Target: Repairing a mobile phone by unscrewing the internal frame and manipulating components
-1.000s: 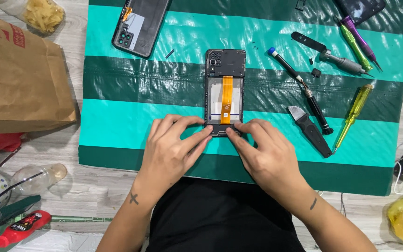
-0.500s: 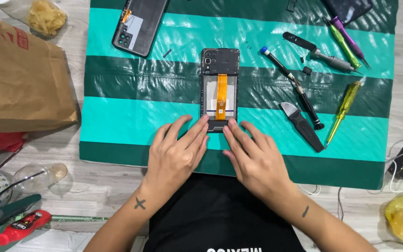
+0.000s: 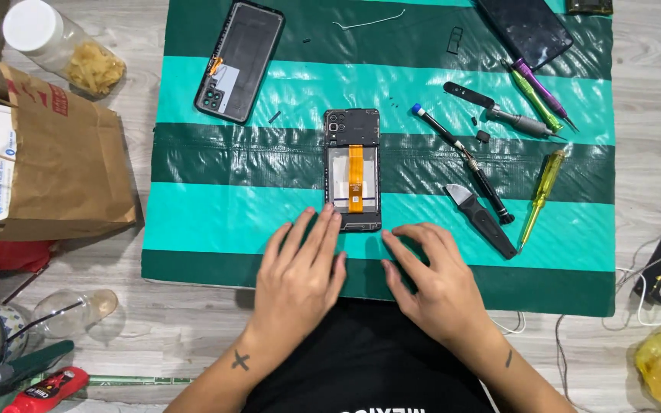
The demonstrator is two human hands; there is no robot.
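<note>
Hands resting below an opened phone (image 3: 353,170)
Left hand (image 3: 300,271) and right hand (image 3: 431,279) are lying spread on the striped mat (image 3: 216,222), holding nothing.

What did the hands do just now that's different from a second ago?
Both hands slid back toward the person, off the opened black phone with the orange strip. The left hand only touches its bottom corner now; the right hand lies flat on the green striped mat. Phone and tools stayed put.

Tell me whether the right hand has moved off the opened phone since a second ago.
Yes. The right hand drew back toward the body, off the opened phone, now flat on the striped mat.
</note>
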